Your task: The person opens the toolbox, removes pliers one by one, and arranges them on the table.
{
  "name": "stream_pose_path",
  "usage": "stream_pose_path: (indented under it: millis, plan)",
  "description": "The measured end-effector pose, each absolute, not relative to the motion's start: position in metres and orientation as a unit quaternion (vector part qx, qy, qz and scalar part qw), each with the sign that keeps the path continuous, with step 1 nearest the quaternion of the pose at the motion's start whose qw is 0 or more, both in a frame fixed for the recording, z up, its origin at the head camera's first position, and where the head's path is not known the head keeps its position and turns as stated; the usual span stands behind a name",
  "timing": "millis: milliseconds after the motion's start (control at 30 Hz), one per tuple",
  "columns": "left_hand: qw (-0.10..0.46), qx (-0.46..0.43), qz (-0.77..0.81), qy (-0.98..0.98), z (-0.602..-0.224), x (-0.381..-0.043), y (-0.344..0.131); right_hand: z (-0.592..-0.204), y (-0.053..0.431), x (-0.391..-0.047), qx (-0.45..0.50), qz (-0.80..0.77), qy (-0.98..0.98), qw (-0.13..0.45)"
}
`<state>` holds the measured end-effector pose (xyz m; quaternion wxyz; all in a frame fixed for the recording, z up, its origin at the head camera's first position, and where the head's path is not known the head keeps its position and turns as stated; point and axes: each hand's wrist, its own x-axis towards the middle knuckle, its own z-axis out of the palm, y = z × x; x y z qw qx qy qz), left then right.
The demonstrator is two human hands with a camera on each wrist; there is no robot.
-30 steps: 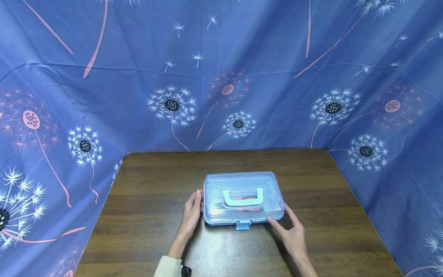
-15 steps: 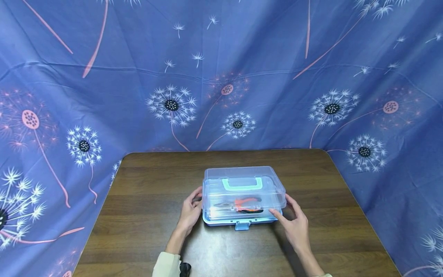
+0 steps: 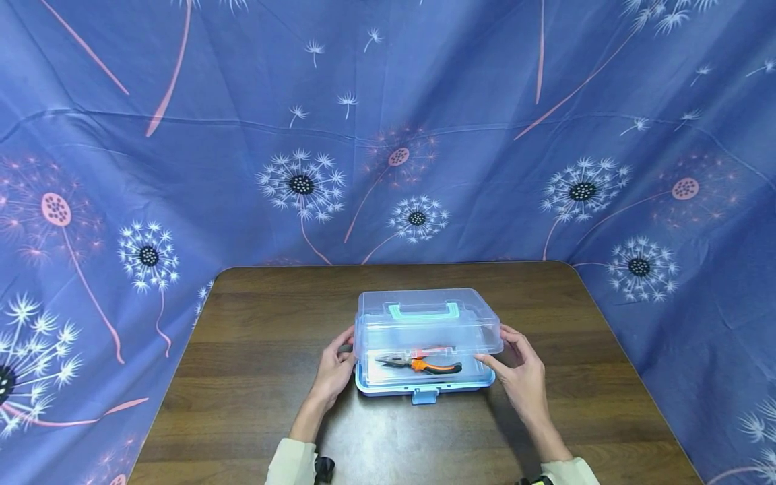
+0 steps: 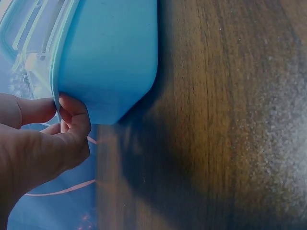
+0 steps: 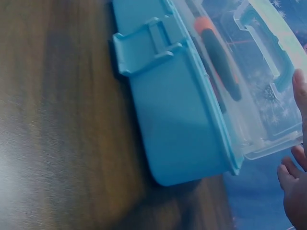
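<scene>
In the head view, a blue box (image 3: 388, 390) is seen on the table (image 3: 261, 323), its long axis laid from left to right and its latch (image 3: 424, 396) turned toward the person. The clear lid (image 3: 371, 333) is tilted, its front edge raised, its right front corner pinched by the right hand (image 3: 525, 384). Inside, pliers (image 3: 419, 365) are laid lengthwise, jaws pointed left. In the left wrist view, the box's rim (image 4: 56, 62) is pinched between thumb and fingers by the left hand (image 4: 53, 143). In the right wrist view, the right hand is partly cut off.
</scene>
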<state>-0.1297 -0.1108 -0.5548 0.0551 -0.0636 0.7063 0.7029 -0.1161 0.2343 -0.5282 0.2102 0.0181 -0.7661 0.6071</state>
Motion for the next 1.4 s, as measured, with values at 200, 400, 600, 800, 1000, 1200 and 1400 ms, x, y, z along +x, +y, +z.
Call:
stream_pose_path:
  millis: [200, 400, 600, 800, 1000, 1200, 1400]
  plan:
    - [0.062, -0.067, 0.708, 0.7, -0.555, -0.131, -0.111, -0.522, 0.239, -0.126, -0.002, 0.614, -0.769, 0.179]
    - [0.063, -0.068, 0.711, 0.697, -0.557, -0.132, -0.111, -0.517, 0.245, -0.136, 0.015, 0.611, -0.772, 0.172]
    - [0.058, -0.068, 0.7, 0.709, -0.557, -0.131, -0.11, -0.507, 0.249, -0.151, 0.016, 0.576, -0.799, 0.17]
    - [0.063, -0.074, 0.705, 0.703, -0.558, -0.133, -0.111, -0.49, 0.25, -0.17, 0.018, 0.514, -0.842, 0.162]
    - [0.065, -0.072, 0.71, 0.698, -0.558, -0.133, -0.112, -0.477, 0.252, -0.19, 0.041, 0.503, -0.85, 0.149]
    - [0.066, -0.074, 0.709, 0.698, -0.556, -0.132, -0.112, -0.467, 0.254, -0.21, 0.049, 0.492, -0.858, 0.137]
    - [0.063, -0.07, 0.709, 0.699, -0.557, -0.132, -0.111, -0.463, 0.25, -0.231, 0.051, 0.525, -0.843, 0.111]
